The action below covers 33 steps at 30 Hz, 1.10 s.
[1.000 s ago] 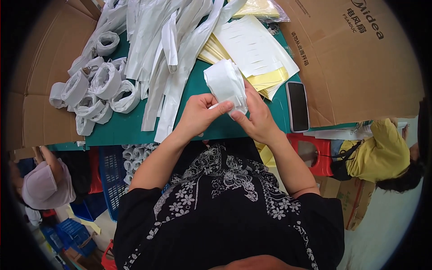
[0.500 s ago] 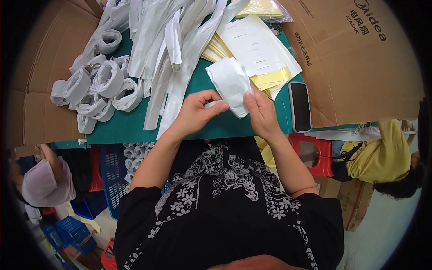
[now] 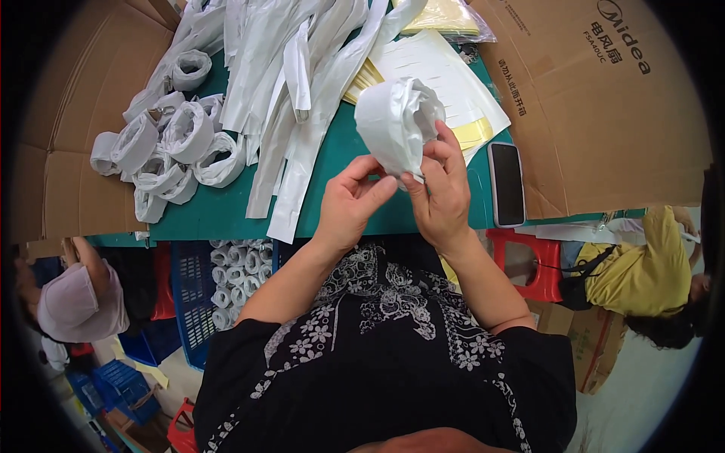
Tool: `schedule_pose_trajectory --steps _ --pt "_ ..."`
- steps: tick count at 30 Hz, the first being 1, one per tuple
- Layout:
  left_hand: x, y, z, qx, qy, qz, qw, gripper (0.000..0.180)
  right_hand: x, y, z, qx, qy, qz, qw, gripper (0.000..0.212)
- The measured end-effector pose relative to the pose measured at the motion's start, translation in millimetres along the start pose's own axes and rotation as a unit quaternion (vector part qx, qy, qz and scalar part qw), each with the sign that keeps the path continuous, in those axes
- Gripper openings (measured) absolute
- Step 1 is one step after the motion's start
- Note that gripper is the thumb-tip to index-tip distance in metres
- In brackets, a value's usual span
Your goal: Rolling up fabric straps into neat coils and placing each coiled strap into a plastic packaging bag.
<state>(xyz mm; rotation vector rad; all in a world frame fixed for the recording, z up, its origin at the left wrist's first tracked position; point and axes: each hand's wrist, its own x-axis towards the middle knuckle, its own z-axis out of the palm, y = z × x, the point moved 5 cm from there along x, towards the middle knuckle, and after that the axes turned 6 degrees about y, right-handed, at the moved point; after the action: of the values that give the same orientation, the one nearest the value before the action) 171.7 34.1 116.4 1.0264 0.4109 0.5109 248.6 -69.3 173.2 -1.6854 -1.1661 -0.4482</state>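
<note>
A white roll (image 3: 380, 124), coiled from a crinkled papery or plastic strip, is held above the green table with its open, ruffled end turned to the right. My right hand (image 3: 442, 192) grips its lower right edge, thumb in front and fingers along the open side. At the bottom of the roll, my left hand (image 3: 353, 202) has its thumb and forefinger bent together against the edge; the exact spot they pinch is partly hidden. Flat white strips (image 3: 287, 151) lie just beyond my left hand. Similar finished-looking rolls (image 3: 189, 132) are heaped at the left.
Yellow-backed label sheets (image 3: 472, 98) lie behind the roll, near a bagged yellow stack (image 3: 445, 16). A phone (image 3: 506, 183) rests at the right. Cardboard walls (image 3: 604, 136) flank the table (image 3: 196, 223). Below it stands a blue basket (image 3: 189, 302) of rolls. Other people sit at both sides.
The roll has been turned and lifted, so its open end now shows instead of a flat face. My left hand has shifted right to its lower edge, and my right-hand fingers have moved around its side.
</note>
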Motion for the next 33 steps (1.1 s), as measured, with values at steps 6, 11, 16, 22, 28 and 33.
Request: schedule_pose_trajectory --steps 6,11,16,22,28,33 --pt "-1 -17 -11 -0.208 -0.056 -0.065 0.974 0.052 11 -10 -2 0.074 -0.128 -0.064 0.987 0.021" --pt "4 -5 -6 -0.108 -0.130 -0.057 0.984 0.067 23 -13 -8 0.159 -0.106 0.038 0.981 0.027" --pt "8 -8 -20 -0.068 -0.155 -0.146 0.975 0.058 24 -11 2 0.206 -0.110 0.026 0.972 0.031" --pt "3 -8 -47 0.162 0.124 0.029 0.979 0.039 8 32 14 0.231 -0.078 0.218 0.945 0.019" --pt "0 100 9 0.607 -0.030 0.406 0.683 0.068 7 23 12 0.102 -0.153 0.088 0.979 0.015" --pt "18 82 4 0.551 -0.175 0.283 0.765 0.024 15 5 6 0.096 -0.209 0.075 0.970 0.019"
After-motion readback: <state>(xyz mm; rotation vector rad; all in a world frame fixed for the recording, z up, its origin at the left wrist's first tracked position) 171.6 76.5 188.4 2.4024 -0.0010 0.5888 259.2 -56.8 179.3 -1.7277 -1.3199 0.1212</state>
